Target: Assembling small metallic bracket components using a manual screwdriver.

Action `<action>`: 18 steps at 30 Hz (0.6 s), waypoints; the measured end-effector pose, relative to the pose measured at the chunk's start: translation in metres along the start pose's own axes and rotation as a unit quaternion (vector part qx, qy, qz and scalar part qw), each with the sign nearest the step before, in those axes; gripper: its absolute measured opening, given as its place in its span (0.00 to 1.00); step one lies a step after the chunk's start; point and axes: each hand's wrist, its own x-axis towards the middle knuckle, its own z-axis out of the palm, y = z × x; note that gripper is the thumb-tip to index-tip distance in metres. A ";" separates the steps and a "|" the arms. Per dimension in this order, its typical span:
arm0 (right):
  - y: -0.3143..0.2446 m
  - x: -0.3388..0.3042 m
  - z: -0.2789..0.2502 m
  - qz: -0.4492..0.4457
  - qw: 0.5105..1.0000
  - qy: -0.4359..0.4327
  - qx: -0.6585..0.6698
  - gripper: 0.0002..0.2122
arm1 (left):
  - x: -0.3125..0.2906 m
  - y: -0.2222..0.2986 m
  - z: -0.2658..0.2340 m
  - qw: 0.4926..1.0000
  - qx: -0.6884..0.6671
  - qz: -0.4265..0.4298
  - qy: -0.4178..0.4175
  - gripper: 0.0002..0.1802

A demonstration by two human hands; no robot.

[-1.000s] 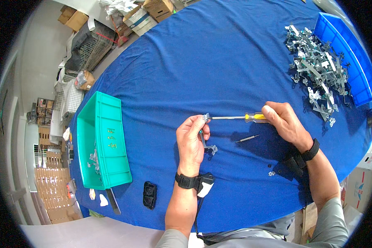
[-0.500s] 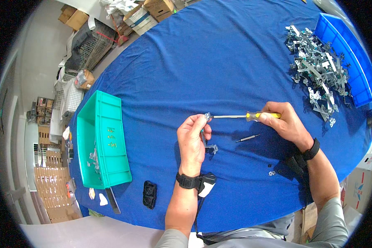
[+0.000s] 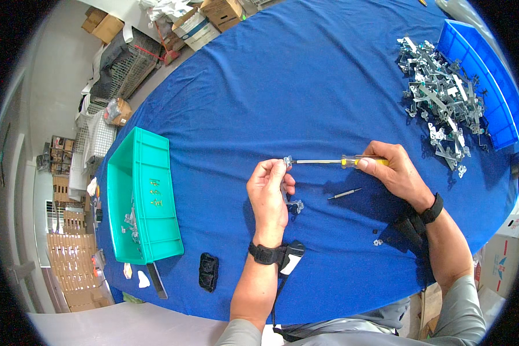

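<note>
Closed around a small silvery metal bracket (image 3: pixel 296 206), my left hand (image 3: pixel 269 193) is above the middle of the blue cloth. One end of the bracket shows at my thumb tip, the other below my fingers; the middle is hidden by the hand. My right hand (image 3: pixel 393 170) grips the yellow handle of a screwdriver (image 3: pixel 320 162). Its shaft lies level, pointing left, with the tip at the bracket end by my left thumb. Whether the tip sits in a screw is too small to tell. A short thin metal tool (image 3: pixel 344 194) lies on the cloth below the screwdriver.
A green crate (image 3: pixel 161 219) with some metal parts stands at left. At far right, a heap of metal brackets (image 3: pixel 444 95) lies beside a blue crate (image 3: pixel 484 75). Near the front lie a black object (image 3: pixel 209 272) and a few small parts (image 3: pixel 378 242). Blue cloth (image 3: pixel 259 86) covers the table.
The screwdriver and the bracket end have shifted very slightly left. The screwdriver's handle looks turned a little in my right hand. Both hands keep their hold.
</note>
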 end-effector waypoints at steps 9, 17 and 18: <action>-0.002 0.000 -0.001 0.012 1.000 -0.005 -0.001 0.14 | 0.002 0.001 -0.007 0.997 -0.073 -0.031 -0.018 0.07; 0.001 0.000 -0.007 -0.005 0.999 -0.024 0.030 0.14 | 0.005 0.005 -0.010 0.995 -0.059 -0.079 -0.027 0.08; 0.002 0.000 -0.009 0.005 0.999 -0.031 0.038 0.13 | 0.004 0.006 -0.009 0.995 -0.056 -0.081 -0.026 0.08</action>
